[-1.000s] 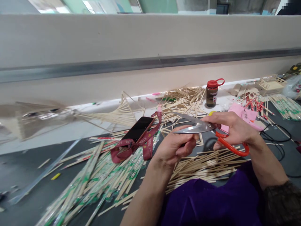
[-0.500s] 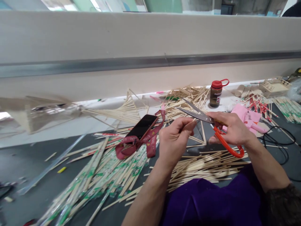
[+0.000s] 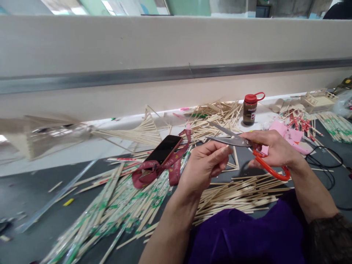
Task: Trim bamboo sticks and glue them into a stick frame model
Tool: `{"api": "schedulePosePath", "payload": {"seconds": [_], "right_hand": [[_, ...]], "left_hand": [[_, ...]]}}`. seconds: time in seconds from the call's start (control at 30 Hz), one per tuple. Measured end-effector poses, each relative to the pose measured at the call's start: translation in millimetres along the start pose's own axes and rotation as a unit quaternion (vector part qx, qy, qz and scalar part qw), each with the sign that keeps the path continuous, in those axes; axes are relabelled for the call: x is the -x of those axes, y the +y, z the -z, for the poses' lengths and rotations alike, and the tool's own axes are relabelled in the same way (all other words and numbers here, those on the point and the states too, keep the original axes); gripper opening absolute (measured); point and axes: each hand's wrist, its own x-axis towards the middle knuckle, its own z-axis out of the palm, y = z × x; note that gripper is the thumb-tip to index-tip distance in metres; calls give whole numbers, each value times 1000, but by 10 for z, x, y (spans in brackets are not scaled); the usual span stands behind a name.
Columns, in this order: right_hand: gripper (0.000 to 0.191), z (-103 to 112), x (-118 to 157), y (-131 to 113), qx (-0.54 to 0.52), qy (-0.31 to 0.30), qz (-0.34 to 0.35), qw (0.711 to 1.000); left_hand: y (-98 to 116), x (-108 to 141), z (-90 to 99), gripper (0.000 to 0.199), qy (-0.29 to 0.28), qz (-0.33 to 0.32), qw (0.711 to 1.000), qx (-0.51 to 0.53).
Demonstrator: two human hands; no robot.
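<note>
My right hand [image 3: 275, 146] is closed round scissors [image 3: 233, 140] with orange-red handles. Their blades stand apart and point left. Just below the blades is my left hand [image 3: 209, 161], its thumb and fingers pinched on a thin wooden stick that is almost wholly hidden. A small pale tip [image 3: 232, 137] shows at the blades, close to the left fingertips. Under both hands lies a heap of bare wooden sticks [image 3: 242, 192]. Behind them, a few joined sticks [image 3: 235, 157] form an angular piece on the dark table.
A phone [image 3: 165, 148] with a red lanyard [image 3: 174, 172] lies left of my hands. Wrapped chopsticks [image 3: 110, 209] spread at front left. A stick structure [image 3: 134, 132], a stick pile [image 3: 217, 113] and a red-capped bottle [image 3: 249, 110] stand behind. A pink glue gun [image 3: 299, 145] and black cable [image 3: 327, 161] lie right.
My left hand has turned a little, its fingers opening into looser curls below the thumb. The scissors have shifted slightly, and the pale tip now shows between the blades.
</note>
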Motion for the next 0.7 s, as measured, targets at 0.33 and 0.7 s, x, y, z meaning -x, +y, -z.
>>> {"api": "schedulePosePath", "payload": {"seconds": [0.33,0.7], "right_hand": [[53,48,6,35,-22,-9,43,999],[53,-74,-33,-77,31,48,-74,996]], "left_hand": [[-25,-34,18,47,-158,102,974,124],[-110,-15,-22,16,162,-195,947,-197]]}}
